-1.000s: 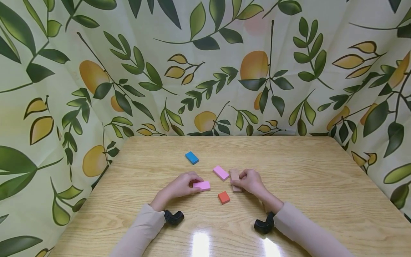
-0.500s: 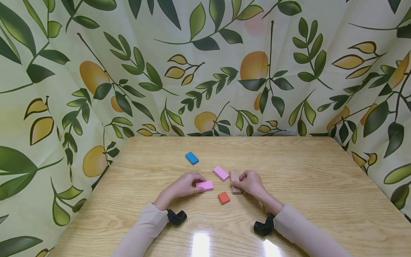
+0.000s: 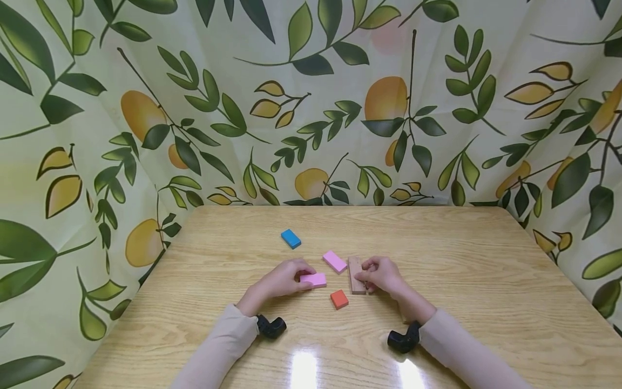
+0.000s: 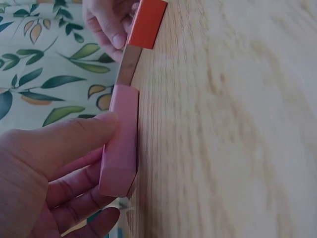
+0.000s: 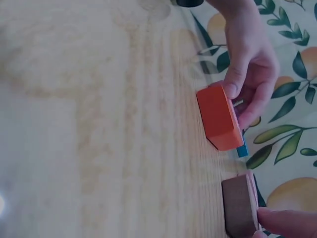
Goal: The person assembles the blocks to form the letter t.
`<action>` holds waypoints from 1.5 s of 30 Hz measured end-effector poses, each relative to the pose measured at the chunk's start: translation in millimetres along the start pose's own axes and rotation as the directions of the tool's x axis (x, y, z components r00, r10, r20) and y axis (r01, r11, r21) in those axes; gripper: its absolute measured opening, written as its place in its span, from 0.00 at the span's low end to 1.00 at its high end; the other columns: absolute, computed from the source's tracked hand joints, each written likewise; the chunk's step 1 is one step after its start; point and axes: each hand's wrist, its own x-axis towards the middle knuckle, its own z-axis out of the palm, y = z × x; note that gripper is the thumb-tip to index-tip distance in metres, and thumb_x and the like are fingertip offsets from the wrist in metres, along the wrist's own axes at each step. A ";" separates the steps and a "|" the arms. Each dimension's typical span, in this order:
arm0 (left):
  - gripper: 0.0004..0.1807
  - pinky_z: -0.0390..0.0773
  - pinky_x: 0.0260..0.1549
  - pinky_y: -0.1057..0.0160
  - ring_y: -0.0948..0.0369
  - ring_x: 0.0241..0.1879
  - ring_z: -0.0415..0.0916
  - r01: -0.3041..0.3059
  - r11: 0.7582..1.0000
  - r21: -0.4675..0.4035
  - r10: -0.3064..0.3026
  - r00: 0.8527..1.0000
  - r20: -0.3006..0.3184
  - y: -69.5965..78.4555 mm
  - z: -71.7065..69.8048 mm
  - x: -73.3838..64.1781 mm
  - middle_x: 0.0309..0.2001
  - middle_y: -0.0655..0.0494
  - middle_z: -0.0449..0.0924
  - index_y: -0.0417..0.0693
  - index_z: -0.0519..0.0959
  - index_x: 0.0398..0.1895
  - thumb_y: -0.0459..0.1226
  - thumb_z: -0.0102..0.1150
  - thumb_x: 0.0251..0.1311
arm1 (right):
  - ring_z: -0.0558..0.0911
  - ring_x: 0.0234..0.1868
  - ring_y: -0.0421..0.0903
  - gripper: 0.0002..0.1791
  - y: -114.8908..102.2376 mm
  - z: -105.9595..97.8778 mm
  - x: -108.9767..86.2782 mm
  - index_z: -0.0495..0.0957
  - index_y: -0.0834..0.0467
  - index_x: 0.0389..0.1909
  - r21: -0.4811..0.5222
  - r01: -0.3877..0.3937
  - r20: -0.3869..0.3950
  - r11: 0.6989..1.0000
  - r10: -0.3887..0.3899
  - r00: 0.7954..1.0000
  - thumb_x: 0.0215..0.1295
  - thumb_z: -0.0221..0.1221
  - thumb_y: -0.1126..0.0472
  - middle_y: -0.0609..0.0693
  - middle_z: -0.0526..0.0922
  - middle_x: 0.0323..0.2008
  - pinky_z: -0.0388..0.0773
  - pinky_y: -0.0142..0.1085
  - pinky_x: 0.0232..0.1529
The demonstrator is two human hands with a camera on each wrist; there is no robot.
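Observation:
In the head view my left hand (image 3: 286,278) pinches a pink block (image 3: 313,280) between thumb and fingers, near the table surface. The left wrist view shows the thumb on that pink block (image 4: 121,134). My right hand (image 3: 384,275) is at a long brown wooden block (image 3: 356,274), its thumb tip over the top and its fingers loosely bent. In the right wrist view, fingertips (image 5: 282,220) touch the edge of the brown block (image 5: 238,206). The far fingers of the right hand are partly hidden.
A second pink block (image 3: 335,262) lies just left of the brown block. Nearer the person sits a small orange-red block (image 3: 339,299). Farther back lies a blue block (image 3: 291,239). A leaf-patterned cloth (image 3: 311,108) hangs behind the wooden table (image 3: 437,237).
My left hand has slid the pink block to the right, toward the brown one. My right thumb has drawn back from the brown block's left edge; the brown block is nearly still.

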 end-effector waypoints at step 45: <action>0.15 0.71 0.38 0.72 0.64 0.40 0.70 -0.057 0.998 -0.025 0.058 0.998 0.014 9.4 9.5 21.3 0.47 0.51 0.81 0.44 0.82 0.51 0.37 0.62 0.61 | 0.72 0.14 0.36 0.35 7.5 -17.1 15.0 0.63 0.72 0.64 0.022 0.126 0.227 0.992 -0.128 0.965 0.58 0.65 0.67 0.43 0.75 0.17 0.75 0.28 0.17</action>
